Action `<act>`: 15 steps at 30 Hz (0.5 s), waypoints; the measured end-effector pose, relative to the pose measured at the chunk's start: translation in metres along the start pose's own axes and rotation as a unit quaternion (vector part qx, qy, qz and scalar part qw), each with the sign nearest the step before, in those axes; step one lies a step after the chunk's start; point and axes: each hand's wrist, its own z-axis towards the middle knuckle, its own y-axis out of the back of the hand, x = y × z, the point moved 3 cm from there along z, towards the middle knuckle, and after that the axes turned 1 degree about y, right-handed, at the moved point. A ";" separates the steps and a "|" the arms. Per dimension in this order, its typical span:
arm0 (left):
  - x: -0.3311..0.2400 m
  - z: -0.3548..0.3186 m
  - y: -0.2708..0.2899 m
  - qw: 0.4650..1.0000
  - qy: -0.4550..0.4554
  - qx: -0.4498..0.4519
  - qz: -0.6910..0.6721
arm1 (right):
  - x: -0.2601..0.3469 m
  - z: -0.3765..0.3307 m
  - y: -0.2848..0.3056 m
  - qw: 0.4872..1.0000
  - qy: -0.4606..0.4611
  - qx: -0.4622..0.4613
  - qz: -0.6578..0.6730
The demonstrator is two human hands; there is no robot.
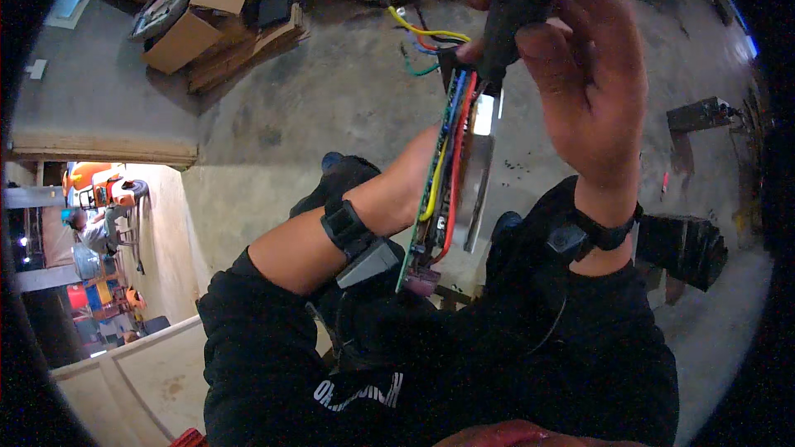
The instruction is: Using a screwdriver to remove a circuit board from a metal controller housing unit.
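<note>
At the centre of the frame a green circuit board [431,190] stands nearly on edge, with red, yellow and blue wires running along it and loose wire ends [422,40] fanning out at its top. The left hand [411,174] is mostly hidden behind the board; it seems to hold it from the back, probably to keep it steady, but how its fingers close cannot be told. The right hand [571,74], upper right, is wrapped tight around a black tool [507,21] whose lower end meets the board's top, next to a shiny metal plate [479,178]. The tool's tip is covered, so its kind is unclear. Both wrists wear black bands. Cardboard [211,21] lies on the concrete floor [331,99] at upper left; a person sits far off at left.
</note>
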 end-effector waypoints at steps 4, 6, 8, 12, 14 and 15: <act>0.002 -0.002 -0.011 1.000 -0.011 -0.021 0.020 | 0.012 0.009 0.010 0.987 -0.021 0.053 -0.149; 0.008 0.002 -0.002 0.999 -0.039 -0.007 0.020 | 0.017 0.011 0.003 0.993 0.003 0.014 -0.121; 0.006 -0.004 -0.008 0.999 -0.042 0.015 0.014 | 0.018 0.011 -0.013 0.998 0.013 -0.039 -0.051; 0.009 -0.006 0.004 0.998 -0.032 0.032 -0.031 | 0.027 0.011 -0.018 0.997 -0.053 -0.021 -0.050; 0.014 0.000 0.004 0.999 -0.025 0.030 -0.036 | 0.021 0.005 -0.003 0.997 -0.008 0.022 -0.071; 0.015 0.002 0.003 0.999 -0.022 0.029 -0.039 | 0.019 0.005 0.002 0.995 0.025 0.039 -0.091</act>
